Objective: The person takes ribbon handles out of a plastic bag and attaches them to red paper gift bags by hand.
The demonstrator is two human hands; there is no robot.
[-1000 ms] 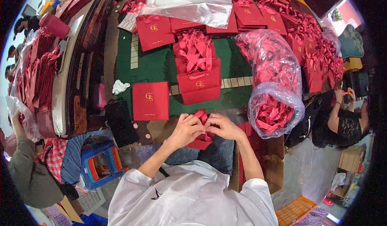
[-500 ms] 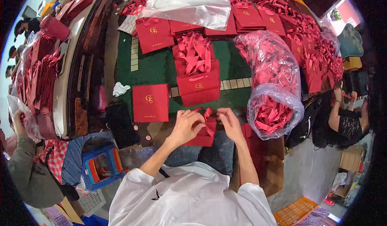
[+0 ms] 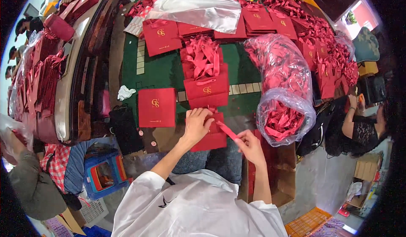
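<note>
A small red paper bag (image 3: 213, 141) lies at the near table edge, above my lap. My left hand (image 3: 197, 127) is closed on its upper part, with the fingertips partly hidden. Out to the right, my right hand (image 3: 251, 148) pinches the end of a red ribbon (image 3: 227, 131), which stretches taut from the bag. Just beyond is a stack of red bags (image 3: 206, 94) with gold print, with loose ribbon handles (image 3: 202, 59) heaped on it. A flat red bag (image 3: 157, 108) rests to the left. At the right stands a clear plastic sack (image 3: 286, 114) full of red ribbons.
A green cloth (image 3: 165, 74) covers the table, with a clear plastic sheet (image 3: 198, 9) over bags at the far side. Many ribboned bags (image 3: 325, 64) pile up far right. A blue stool (image 3: 103, 173) stands left, a cardboard box (image 3: 283, 182) right. Other people work on both sides.
My right hand has moved right and down from the bag, drawing the ribbon out straight. My left hand stays at the bag. At far left, a co-worker's arm has shifted.
</note>
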